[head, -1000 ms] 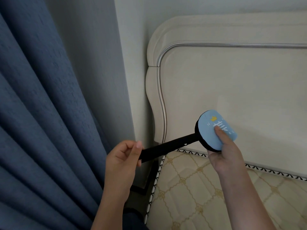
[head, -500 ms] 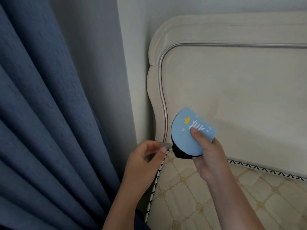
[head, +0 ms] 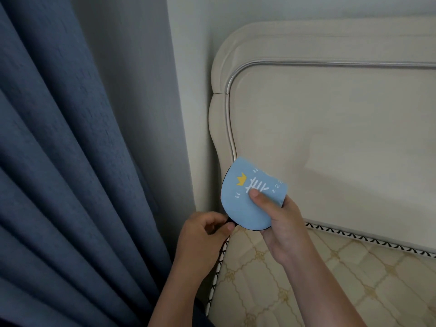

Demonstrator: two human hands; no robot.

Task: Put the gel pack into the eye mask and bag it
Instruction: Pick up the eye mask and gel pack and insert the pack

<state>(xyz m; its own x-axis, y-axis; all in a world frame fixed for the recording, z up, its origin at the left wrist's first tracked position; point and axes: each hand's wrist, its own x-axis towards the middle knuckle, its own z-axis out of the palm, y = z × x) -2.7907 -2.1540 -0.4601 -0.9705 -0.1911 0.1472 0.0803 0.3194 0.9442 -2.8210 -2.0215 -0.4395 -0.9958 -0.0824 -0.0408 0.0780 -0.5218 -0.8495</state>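
Strap [head: 230, 223], stretched a second ago, is gathered: I read left hand [head: 203, 234] grip pinching it beside the folded eye mask [head: 238, 208], right hand [head: 283, 227] grip clamping that mask above the mattress [head: 330, 279], so bagging likely follows.

Tight corner. Blue curtain [head: 70, 161] hangs close on the left, just beside the left hand [head: 203, 237]. A narrow strip of wall [head: 188, 90] and the upright headboard [head: 330, 138] block the way forward, near behind the eye mask [head: 250, 197] and right hand [head: 283, 227]. Mattress [head: 306, 291] lies under both hands. Free room: rightward over the mattress, upward, and back toward the person.
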